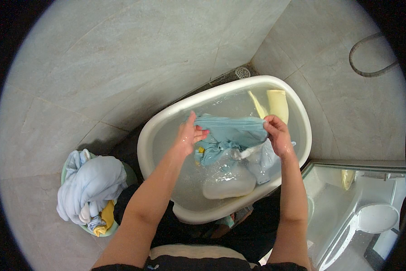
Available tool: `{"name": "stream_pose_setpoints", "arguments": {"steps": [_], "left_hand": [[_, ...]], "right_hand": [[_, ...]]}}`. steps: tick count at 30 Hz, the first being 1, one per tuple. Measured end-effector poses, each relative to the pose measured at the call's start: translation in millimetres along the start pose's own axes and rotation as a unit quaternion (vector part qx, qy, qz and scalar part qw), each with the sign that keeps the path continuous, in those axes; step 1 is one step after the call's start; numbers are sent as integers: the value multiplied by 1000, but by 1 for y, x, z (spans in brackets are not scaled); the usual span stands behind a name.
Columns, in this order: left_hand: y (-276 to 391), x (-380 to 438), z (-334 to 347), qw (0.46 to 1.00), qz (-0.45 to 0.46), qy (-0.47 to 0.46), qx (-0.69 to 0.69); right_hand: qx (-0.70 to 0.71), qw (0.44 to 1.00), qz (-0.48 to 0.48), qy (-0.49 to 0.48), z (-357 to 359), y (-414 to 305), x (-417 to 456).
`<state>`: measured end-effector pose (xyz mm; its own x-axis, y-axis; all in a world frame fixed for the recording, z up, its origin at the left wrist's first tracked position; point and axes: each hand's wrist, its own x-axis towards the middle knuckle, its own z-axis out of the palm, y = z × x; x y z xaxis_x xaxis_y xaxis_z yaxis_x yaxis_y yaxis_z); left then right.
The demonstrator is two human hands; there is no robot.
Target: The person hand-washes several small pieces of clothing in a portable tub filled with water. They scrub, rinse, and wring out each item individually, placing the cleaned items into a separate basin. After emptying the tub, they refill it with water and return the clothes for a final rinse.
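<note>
A wet teal garment [237, 130] is spread between my hands over a white plastic tub [223, 90] of cloudy water. My right hand [278, 135] pinches its right end between thumb and fingers. At the garment's left end, my left hand [187, 133] touches the cloth with thumb and fingers spread apart; whether it grips is unclear. The garment's lower part bunches up in the water, with a small yellow patch [201, 150] beside it. Pale blue cloth [265, 157] floats below my right hand. A yellow cloth piece [278, 105] lies in the water at the far right.
A whitish, air-filled cloth bulge [228, 184] sits near the tub's front rim. On the left, a green basin [113, 232] holds heaped pale blue cloth [98, 183] and yellow cloth [107, 216]. Tiled walls [176, 50] meet behind the tub, near a floor drain [242, 72]. A mirror [338, 196] stands at right.
</note>
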<state>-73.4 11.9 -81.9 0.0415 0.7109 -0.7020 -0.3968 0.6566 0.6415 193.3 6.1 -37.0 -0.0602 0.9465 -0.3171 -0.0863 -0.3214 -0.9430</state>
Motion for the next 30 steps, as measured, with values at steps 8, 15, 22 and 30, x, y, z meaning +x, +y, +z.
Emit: {"name": "stream_pose_setpoints", "arguments": {"steps": [8, 15, 22, 30], "left_hand": [[42, -28, -4, 981, 61, 18, 183], [47, -27, -12, 941, 61, 7, 334], [37, -16, -8, 948, 126, 37, 291], [18, -9, -2, 873, 158, 21, 462]], "right_hand": [[160, 984, -65, 49, 36, -51, 14], [-97, 994, -25, 38, -17, 47, 97], [-442, 893, 79, 29, 71, 196, 78], [-587, 797, 122, -74, 57, 208, 39]]}}
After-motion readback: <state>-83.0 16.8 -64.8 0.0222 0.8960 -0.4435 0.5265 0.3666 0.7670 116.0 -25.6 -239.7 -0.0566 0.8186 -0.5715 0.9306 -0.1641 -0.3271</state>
